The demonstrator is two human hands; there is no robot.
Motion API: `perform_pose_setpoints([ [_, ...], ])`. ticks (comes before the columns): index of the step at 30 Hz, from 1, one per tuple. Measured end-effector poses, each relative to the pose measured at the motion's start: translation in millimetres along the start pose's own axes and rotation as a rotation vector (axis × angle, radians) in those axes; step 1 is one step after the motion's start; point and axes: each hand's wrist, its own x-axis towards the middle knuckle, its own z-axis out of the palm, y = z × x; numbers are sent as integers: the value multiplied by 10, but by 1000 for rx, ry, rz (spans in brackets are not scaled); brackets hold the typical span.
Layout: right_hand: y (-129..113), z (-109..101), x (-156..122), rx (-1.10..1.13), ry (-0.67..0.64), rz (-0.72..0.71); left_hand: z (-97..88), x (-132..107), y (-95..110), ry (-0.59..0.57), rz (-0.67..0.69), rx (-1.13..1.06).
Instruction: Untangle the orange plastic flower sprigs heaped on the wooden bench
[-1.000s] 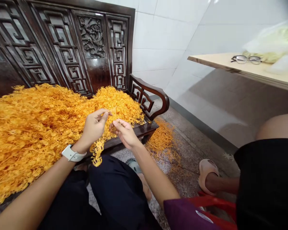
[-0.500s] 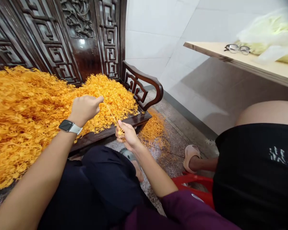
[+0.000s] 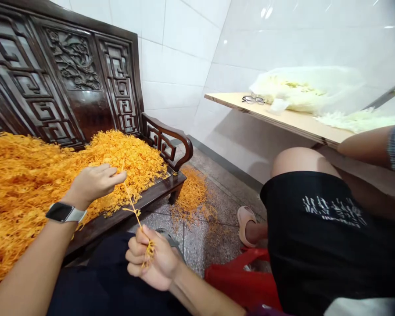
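Observation:
A big heap of orange stringy pieces (image 3: 36,175) covers the seat of a dark carved wooden bench (image 3: 85,87). My left hand (image 3: 94,182), with a watch on its wrist, hovers over the heap and pinches the upper end of a thin orange strand (image 3: 131,208). My right hand (image 3: 153,259) sits lower, over my lap, with fingers curled round the strand's other end and a small orange clump. The strand stretches taut between both hands.
Another person in black shorts (image 3: 322,237) sits at my right on a red stool (image 3: 243,281), a slippered foot (image 3: 245,219) on the floor. More orange pieces (image 3: 192,195) lie on the floor by the bench leg. A wooden tabletop (image 3: 283,118) holds glasses (image 3: 254,100) and pale bagged material (image 3: 303,90).
My hands have pulled apart: the right one has dropped toward my lap with the strand, the left has stayed above the heap. The view has swung right, showing more of the other person.

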Motion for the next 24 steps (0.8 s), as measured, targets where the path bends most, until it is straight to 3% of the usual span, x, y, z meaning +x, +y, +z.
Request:
perform_pose_setpoints([
  [8,115,5,-35,43,-18,30,-91,-55,20,-13,-54,-20],
  [17,158,-60,-169,-157,68,14,-154,-133,-9,22,44,-88],
  [24,280,-70,-239,-96,-10,90,-257,-190,-19,77,129,-64],
])
